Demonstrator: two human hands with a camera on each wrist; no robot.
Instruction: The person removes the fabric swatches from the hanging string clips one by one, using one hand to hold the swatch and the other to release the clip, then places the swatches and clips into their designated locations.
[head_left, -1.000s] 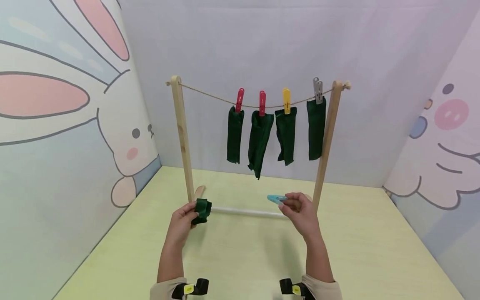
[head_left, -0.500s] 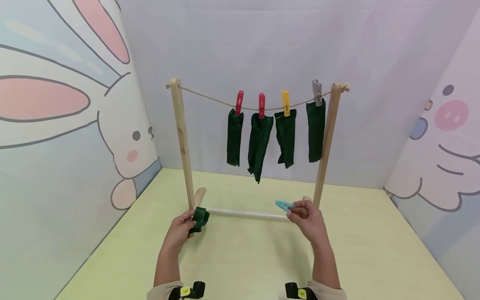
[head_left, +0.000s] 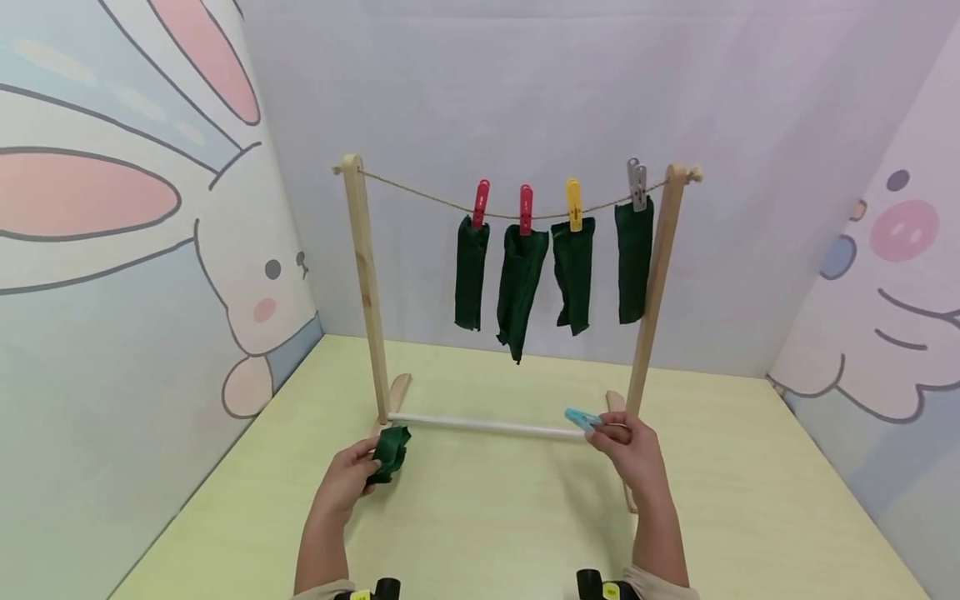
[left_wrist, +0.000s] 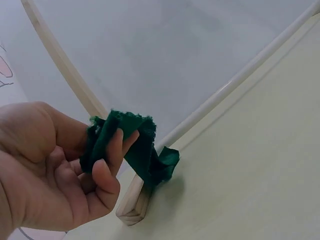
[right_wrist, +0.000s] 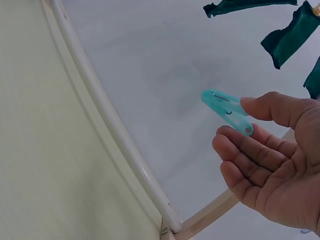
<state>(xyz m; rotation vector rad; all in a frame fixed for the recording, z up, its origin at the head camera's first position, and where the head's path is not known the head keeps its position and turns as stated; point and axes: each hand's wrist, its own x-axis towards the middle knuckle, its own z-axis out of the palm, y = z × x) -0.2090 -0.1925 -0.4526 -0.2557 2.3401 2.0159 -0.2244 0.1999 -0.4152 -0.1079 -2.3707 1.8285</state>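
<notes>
Left forearm (head_left: 322, 554) and right forearm (head_left: 662, 537) reach toward the far edge of the desk (head_left: 487, 508), leaning slightly inward. Left hand (head_left: 343, 478) nearer the left edge, fingers bent, pinching. Right hand (head_left: 636, 448) nearer the right edge, thumb opposite bent fingers, also pinching; palm toward wrist camera. Hands well apart.

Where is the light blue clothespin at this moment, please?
In the head view, the light blue clothespin is right of centre, pinched by the person's right hand, and appears close to the right end of the white bar.
</notes>
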